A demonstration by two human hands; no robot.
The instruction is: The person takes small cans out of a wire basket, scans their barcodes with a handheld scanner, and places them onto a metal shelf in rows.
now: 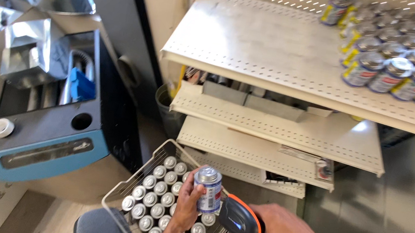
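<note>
Cans with silver lids stand in packed rows inside a wire basket on the person's lap. More cans of the kind crowd the right end of the top shelf. A blue and grey cart stands to the left. The left hand has its fingers wrapped around a single can, lifted above the basket's far right corner. The right hand grips a black and orange scanner, just beside that can.

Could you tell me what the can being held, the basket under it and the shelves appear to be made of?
Can in the left hand: likely metal, with a shiny silver lid and a glossy paper or printed label. Basket: thin wire grid, pale, probably coated steel. Shelves: perforated sheet metal by the look, matte off-white paint, scuffed.
</note>
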